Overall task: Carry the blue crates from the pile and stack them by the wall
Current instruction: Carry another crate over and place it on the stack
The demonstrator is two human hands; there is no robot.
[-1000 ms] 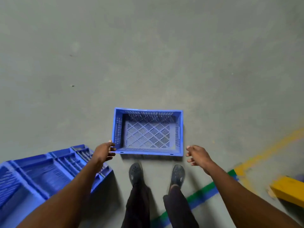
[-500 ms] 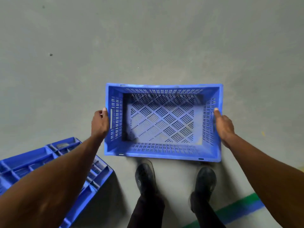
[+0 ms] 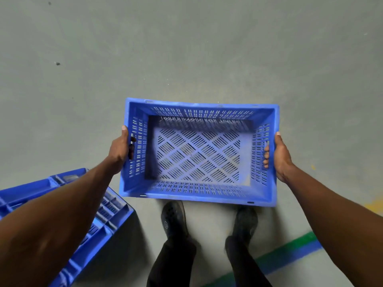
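Note:
An empty blue crate (image 3: 199, 156) with slotted walls and a lattice floor hangs open side up in front of me, above the grey floor. My left hand (image 3: 120, 150) grips its left short wall, fingers hooked through the handle slot. My right hand (image 3: 278, 156) grips the right short wall the same way, fingertips showing inside the slot. Another blue crate (image 3: 103, 212) lies upside down at the lower left, partly hidden by my left forearm.
My two black shoes (image 3: 174, 218) stand on the grey concrete floor just below the held crate. A green and blue floor stripe (image 3: 290, 253) runs diagonally at the lower right, with a yellow paint patch (image 3: 375, 204) at the right edge.
Both hands went from open beside the crate on the floor to gripping its short walls. The crate has risen off the floor and come closer to me.

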